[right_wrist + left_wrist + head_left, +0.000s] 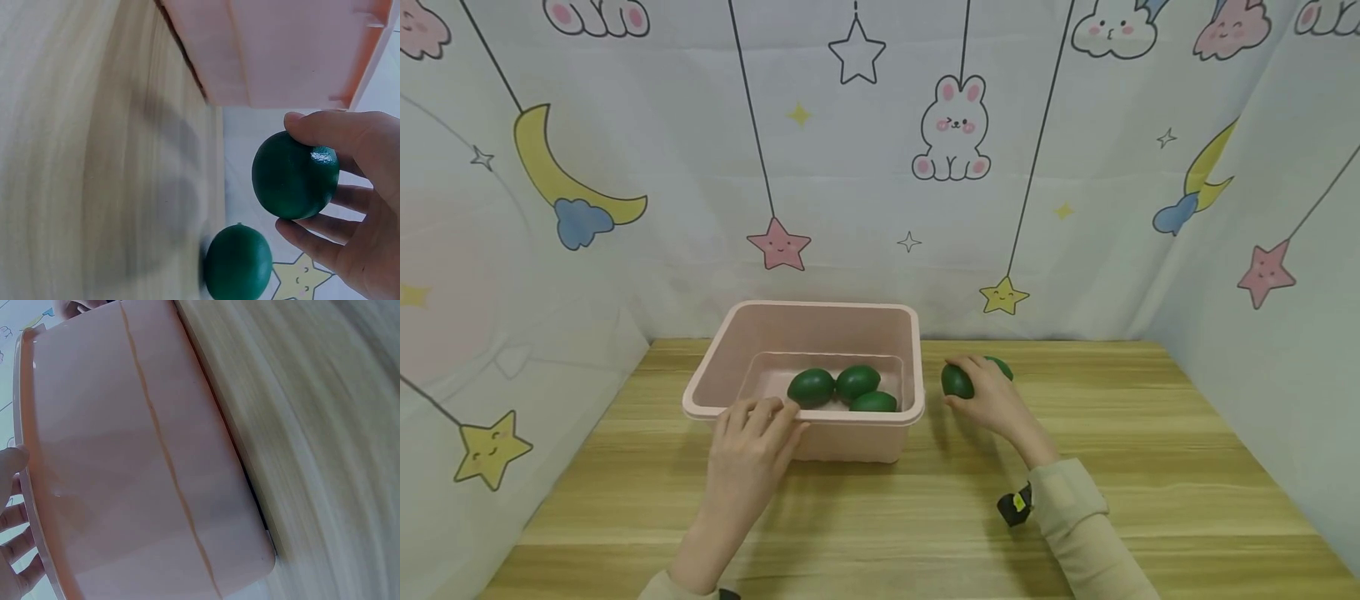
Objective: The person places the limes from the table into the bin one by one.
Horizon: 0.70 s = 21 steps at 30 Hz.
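Observation:
A pink plastic bin [850, 442] stands on the table with three dark green limes [811, 388] inside. My left hand [748, 450] grips the bin's near rim, fingers over the edge; in the left wrist view the thumb [14, 459] lies against the rim's outer side. To the right of the bin, my right hand [988, 398] holds another green lime [294, 176] between thumb and fingers. The right wrist view shows this lime raised off the wooden surface. One more lime [239, 262] rests on the table beside it, partly hidden behind the hand in the head view.
The wood-grain table [1150, 467] ends at the back against a white curtain [865, 192] printed with stars, moons and rabbits. Curtain also hangs along both sides. A small black device [1016, 506] sits at the right wrist by the rolled sleeve.

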### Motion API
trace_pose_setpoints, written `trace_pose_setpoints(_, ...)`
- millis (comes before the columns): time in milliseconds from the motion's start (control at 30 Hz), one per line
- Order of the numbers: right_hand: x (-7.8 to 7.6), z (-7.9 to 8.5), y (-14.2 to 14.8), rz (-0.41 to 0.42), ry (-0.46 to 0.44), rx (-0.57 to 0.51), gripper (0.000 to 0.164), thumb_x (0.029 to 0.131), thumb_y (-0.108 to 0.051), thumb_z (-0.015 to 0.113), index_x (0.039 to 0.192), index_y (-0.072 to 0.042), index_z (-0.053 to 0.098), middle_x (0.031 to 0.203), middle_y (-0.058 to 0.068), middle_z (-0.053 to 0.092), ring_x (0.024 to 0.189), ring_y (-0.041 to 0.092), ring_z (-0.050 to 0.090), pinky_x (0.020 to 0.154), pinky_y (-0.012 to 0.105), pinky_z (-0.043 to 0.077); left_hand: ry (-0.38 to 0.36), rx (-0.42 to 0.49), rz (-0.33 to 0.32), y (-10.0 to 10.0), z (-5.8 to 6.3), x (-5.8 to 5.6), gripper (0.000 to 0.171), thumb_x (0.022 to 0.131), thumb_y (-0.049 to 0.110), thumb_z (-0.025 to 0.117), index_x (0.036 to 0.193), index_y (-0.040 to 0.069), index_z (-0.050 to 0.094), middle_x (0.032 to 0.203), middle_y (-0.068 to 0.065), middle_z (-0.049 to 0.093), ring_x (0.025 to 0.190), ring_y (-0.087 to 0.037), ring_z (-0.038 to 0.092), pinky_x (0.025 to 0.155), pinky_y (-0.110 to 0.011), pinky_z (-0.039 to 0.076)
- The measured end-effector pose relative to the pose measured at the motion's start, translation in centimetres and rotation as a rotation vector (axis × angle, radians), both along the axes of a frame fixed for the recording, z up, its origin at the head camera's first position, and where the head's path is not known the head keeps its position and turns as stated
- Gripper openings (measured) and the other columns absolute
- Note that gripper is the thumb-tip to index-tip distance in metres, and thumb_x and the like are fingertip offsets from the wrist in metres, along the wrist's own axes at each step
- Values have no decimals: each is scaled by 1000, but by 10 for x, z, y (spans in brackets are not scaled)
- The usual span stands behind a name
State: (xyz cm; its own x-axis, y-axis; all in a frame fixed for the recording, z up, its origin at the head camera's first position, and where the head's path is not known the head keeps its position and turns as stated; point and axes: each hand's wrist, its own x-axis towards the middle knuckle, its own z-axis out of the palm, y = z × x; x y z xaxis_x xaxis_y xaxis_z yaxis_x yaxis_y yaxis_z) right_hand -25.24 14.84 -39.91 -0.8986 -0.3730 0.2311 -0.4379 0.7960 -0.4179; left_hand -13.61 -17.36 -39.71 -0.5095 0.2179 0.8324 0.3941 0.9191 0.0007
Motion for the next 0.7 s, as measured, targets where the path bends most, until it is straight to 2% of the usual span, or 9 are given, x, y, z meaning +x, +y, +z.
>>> trace_pose_setpoints(233, 2, 8, -3, 8, 17, -6, 62, 82, -29, 75, 136, -10, 51, 137, 18, 52, 121, 38, 52, 91, 55, 51, -5, 2, 4, -1, -1, 0, 41, 100, 44, 41, 95, 12, 66, 92, -7, 63, 89, -31, 56, 76, -43, 44)
trace_pose_setpoints(500, 3, 18, -6, 21, 39, -17, 62, 82, -29, 75, 136, -11, 51, 136, 16, 54, 120, 38, 54, 90, 53, 52, 31, 21, -13, 1, 0, -2, 40, 100, 42, 43, 94, 11, 66, 90, -8, 63, 86, -32, 56, 75, -44, 44)
trace_pose_setpoints(700, 4, 27, -8, 34, 55, -25, 60, 83, -28, 74, 136, -9, 51, 136, 15, 52, 120, 36, 54, 90, 52, 52, 23, 12, -9, 0, 1, -1, 38, 100, 41, 43, 94, 11, 66, 90, -8, 63, 86, -32, 56, 75, -44, 44)
